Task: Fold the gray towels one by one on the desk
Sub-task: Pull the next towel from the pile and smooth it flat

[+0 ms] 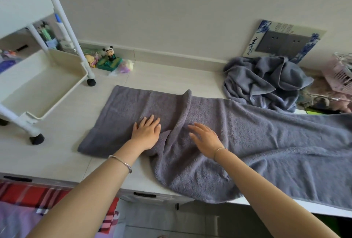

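We face a plain pale wall [171,9], a white wheeled cart [42,87] at left, a gray socket panel [282,42] at right.

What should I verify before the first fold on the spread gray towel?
1. Flatness of the spread towel: not ok, a ridge runs across it between the hands.
2. Towel wholly on the desk: not ok, its near edge hangs over the front.
3. The left hand flat on the towel: ok.
4. The right hand in contact: cannot tell, its fingers are straight but blurred.
5. The towel pile clear of the spread towel: cannot tell, their edges look close.
6. The white cart clear of the towel's left end: ok.
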A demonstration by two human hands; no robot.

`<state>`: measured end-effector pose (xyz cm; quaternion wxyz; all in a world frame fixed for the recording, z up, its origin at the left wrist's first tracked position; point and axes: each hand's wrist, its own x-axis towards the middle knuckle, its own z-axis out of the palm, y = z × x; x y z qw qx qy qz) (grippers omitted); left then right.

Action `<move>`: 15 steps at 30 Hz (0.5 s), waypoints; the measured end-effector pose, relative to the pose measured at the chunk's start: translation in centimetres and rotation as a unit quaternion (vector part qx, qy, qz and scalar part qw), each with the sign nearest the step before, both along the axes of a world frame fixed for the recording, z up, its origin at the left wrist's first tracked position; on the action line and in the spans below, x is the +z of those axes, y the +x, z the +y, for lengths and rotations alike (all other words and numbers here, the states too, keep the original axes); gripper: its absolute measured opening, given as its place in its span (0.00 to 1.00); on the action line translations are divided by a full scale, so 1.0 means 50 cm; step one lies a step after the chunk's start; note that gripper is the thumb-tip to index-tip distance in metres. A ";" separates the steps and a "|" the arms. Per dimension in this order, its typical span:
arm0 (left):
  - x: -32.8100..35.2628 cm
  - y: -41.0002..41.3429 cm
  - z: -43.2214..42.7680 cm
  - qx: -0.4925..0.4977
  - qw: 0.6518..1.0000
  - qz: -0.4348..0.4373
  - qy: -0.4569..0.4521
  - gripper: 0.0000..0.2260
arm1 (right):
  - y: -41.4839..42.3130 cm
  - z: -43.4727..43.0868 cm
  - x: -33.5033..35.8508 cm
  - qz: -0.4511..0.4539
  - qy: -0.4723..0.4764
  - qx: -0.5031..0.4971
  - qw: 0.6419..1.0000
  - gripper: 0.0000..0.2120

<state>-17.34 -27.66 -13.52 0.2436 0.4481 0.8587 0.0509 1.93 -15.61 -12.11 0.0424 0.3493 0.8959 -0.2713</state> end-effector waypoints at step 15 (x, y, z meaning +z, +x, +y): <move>-0.018 -0.139 0.007 0.133 0.971 0.067 0.186 0.26 | -0.074 0.063 -0.042 0.046 0.069 -0.041 0.996 0.24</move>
